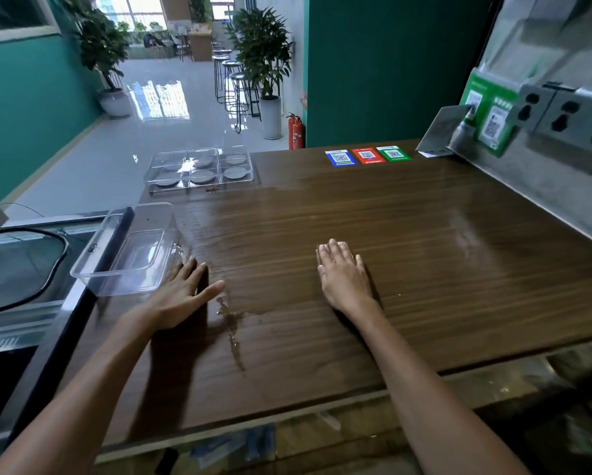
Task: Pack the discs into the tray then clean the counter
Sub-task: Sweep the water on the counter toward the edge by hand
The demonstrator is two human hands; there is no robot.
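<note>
Both bare hands lie flat with empty grips on the brown wooden worktop (356, 207), left hand (181, 293) beside a smeared spill (231, 318), right hand (344, 274) mid-worktop, seemingly pausing before cleaning, since the grey round discs (234, 172) already fill the clear compartmented plastic tray (198, 168) at the far left.

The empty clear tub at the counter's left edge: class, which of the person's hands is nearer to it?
Left. The left hand lies flat beside the clear tub, fingers almost at its near right corner. The right hand lies flat further right on the counter.
</note>
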